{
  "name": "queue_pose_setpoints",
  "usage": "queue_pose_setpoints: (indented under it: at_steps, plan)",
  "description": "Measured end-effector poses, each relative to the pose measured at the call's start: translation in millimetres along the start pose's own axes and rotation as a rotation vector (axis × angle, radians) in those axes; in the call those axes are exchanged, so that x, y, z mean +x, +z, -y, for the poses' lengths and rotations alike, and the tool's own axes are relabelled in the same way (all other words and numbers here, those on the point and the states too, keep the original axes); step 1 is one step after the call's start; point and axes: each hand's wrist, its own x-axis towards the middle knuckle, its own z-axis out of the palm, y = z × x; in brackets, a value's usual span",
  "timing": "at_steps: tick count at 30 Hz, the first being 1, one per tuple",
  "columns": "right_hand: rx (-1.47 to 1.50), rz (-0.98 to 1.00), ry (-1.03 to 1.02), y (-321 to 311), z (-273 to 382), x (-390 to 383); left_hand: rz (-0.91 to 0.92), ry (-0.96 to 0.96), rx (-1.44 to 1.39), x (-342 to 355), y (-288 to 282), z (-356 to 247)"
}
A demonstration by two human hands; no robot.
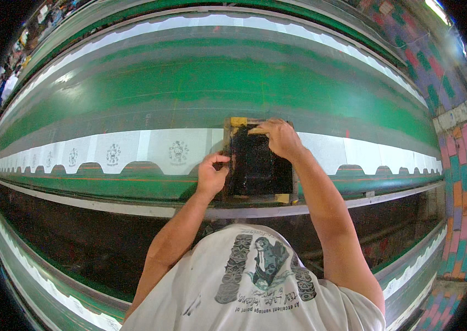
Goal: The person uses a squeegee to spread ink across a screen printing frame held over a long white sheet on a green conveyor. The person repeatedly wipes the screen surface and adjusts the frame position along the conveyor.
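A small screen-printing frame [256, 165] with an ink-black middle and yellow tape at two corners lies over the row of white cut pieces on the long green table. My left hand [212, 175] grips its left edge, thumb and fingertips against the side. Over the upper part of the frame, my right hand [282, 140] is closed with its fingers bent; what it holds is too dark to make out. Left of the frame, a white piece [178, 146] carries a dark round print, as do several others farther left. The pieces to the right, such as one white piece [319, 151], look unprinted.
The green table [189, 83] runs across the view, with another row of white pieces [211, 21] along its far side. A pale rail [134, 205] edges the near side. More tables with white pieces [73, 300] stand nearer me. Coloured paving [462, 193] lies at the right.
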Motion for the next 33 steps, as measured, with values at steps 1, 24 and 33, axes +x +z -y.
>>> queue_pose_setpoints:
  at_steps: [1,24,33]
  plan:
    - [0.023,0.008,0.091,1.4,3.1,4.1,0.013,-0.025,0.011,-1.2,-2.9,-9.0]
    - [0.107,0.249,0.245,-44.6,139.8,-105.8,0.0,-0.04,0.045,-7.4,-4.5,0.1]
    - [0.192,0.183,0.23,-52.9,138.9,-137.3,-0.095,0.236,0.218,-23.6,14.9,-0.2]
